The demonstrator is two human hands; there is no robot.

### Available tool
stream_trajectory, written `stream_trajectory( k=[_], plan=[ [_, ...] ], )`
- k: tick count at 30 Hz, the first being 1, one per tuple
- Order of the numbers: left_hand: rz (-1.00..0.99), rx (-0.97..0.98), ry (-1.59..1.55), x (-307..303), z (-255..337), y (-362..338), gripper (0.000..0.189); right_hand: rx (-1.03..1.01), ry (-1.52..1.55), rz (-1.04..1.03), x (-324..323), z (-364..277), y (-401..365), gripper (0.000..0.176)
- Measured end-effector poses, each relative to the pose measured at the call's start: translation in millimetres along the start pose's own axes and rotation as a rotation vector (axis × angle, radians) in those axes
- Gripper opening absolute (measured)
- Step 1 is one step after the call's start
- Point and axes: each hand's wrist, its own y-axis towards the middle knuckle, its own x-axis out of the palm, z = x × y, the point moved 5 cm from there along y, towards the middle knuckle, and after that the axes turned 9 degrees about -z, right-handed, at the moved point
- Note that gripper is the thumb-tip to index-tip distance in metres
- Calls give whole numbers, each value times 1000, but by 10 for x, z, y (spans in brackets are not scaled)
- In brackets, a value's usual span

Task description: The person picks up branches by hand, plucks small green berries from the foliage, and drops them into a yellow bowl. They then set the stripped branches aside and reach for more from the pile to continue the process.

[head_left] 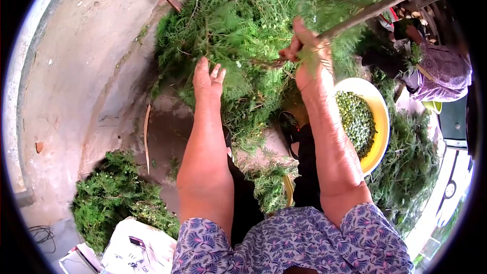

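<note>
A thick bare branch (355, 19) slants from the upper right down into green foliage, and my right hand (312, 53) is closed round it. My left hand (208, 78) is raised with its fingers apart at the front edge of the big heap of leafy twigs (264, 15), holding nothing. Beside my right forearm is a yellow basin (380, 127) partly filled with small green cones or berries (356, 122). Foliage near the branch is blurred.
At the right, another person (441, 68) in a patterned garment sits near more cut greenery (406, 157). A smaller green pile (111, 195) and a white sack (137, 248) lie at the lower left. A pale wall (76, 71) curves along the left.
</note>
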Motion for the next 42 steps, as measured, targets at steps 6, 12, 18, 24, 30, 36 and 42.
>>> stream_trajectory(
  k=[6, 12, 18, 24, 30, 36, 42],
  plan=[
    [11, -14, 237, -236, 34, 52, 55, -196, -13, 47, -72, -996, -302, 40],
    [-5, -65, 279, -7, 95, -287, 48, -296, 207, -126, -434, -1215, -284, 38],
    [-158, -27, 300, 430, 96, -916, 23, -272, 468, -110, -468, -1168, -249, 43],
    [-184, 229, 398, 675, 238, -1370, 20, -129, 764, -98, -572, -739, -90, 44],
    [-167, 602, 582, 876, 553, -1569, 11, 114, 717, -148, -283, -254, -154, 45],
    [-376, 625, 725, 1081, 474, -1616, 16, 330, 398, -204, 148, 189, -363, 43],
    [-403, 447, 649, 1066, 502, -1491, 31, 309, 37, -293, 444, 640, -575, 43]
  ],
)
